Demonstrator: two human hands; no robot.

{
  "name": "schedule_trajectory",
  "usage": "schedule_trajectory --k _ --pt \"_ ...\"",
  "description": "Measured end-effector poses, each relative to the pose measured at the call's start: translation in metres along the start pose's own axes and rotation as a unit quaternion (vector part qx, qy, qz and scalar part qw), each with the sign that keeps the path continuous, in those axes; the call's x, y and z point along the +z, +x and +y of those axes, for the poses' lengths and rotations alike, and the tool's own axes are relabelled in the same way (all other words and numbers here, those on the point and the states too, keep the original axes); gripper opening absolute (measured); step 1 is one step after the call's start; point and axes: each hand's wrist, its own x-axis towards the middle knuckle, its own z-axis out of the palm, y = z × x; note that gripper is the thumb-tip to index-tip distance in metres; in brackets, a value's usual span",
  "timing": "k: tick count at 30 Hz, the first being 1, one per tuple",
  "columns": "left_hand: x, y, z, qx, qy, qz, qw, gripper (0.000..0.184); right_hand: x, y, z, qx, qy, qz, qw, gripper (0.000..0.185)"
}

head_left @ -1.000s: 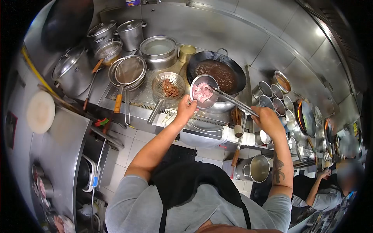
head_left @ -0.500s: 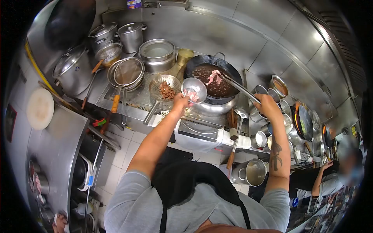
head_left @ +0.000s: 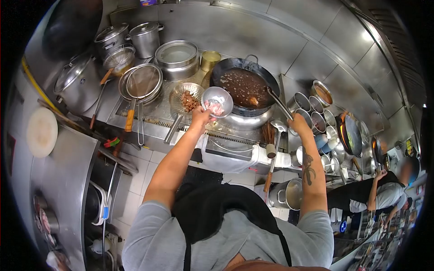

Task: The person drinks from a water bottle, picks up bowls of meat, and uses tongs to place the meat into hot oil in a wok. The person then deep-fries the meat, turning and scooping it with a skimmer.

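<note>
My left hand [head_left: 201, 118] grips the rim of a metal bowl [head_left: 224, 95] that holds raw pink meat [head_left: 214, 107]. My right hand [head_left: 299, 124] is closed on long metal tongs [head_left: 281, 104], whose tips reach over the right side of a black wok [head_left: 219, 71]. Dark brown bubbling oil [head_left: 237, 80] fills the wok, and a light piece [head_left: 254, 101] floats near its front right. Just left of the bowl, a perforated strainer [head_left: 177, 97] holds browned meat chunks [head_left: 190, 101].
Wire strainers [head_left: 143, 83] and lidded pots [head_left: 145, 39] stand at left. A tin can [head_left: 210, 59] is behind the wok. Metal containers [head_left: 302, 101] crowd the right, near a ladle [head_left: 276, 135] and a brush [head_left: 268, 134]. Another person [head_left: 388, 192] stands at far right.
The pink meat strip at the tongs has left them and gone into the oil. The tongs' tips now sit at the wok's right side, and my view has shifted slightly.
</note>
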Motion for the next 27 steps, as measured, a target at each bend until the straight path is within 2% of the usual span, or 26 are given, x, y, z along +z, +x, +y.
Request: schedule_trajectory --k 1,5,7,11,14,17,18,22,25,27 --pt "-0.002 0.001 0.002 -0.005 0.0 -0.005 1.0 0.019 0.011 0.003 0.01 -0.012 -0.017 0.022 1.0 0.031" --pt "-0.013 0.005 0.003 -0.022 0.0 -0.02 1.0 0.018 0.009 -0.012 0.002 0.033 -0.08 -0.049 0.995 0.035" --pt "-0.022 0.008 0.008 -0.022 0.002 -0.025 0.999 0.017 -0.01 -0.018 -0.017 0.006 -0.06 -0.012 0.998 0.034" --pt "-0.027 0.011 0.021 0.005 0.002 -0.043 0.999 0.016 -0.091 -0.057 -0.105 -0.092 0.04 0.008 0.995 0.033" --pt "-0.028 0.015 0.029 0.04 0.029 -0.066 0.997 0.017 -0.137 -0.087 -0.176 -0.159 0.077 -0.034 0.984 0.032" --pt "-0.025 0.016 0.034 0.066 0.037 -0.104 0.992 0.017 -0.142 -0.091 -0.204 -0.206 0.033 -0.087 0.974 0.034" --pt "-0.024 0.016 0.035 0.074 0.033 -0.117 0.99 0.017 -0.143 -0.094 -0.216 -0.198 -0.021 -0.082 0.977 0.036" --pt "-0.016 0.016 0.038 0.087 0.026 -0.153 0.984 0.017 -0.136 -0.088 -0.22 -0.248 -0.078 -0.04 0.965 0.032" --pt "-0.014 0.011 0.046 0.045 -0.009 -0.14 0.989 0.016 -0.139 -0.089 -0.228 -0.2 -0.121 -0.021 0.972 0.033" --pt "-0.014 0.016 0.04 0.039 -0.002 -0.133 0.99 0.015 -0.138 -0.086 -0.217 -0.226 -0.102 0.003 0.969 0.032"
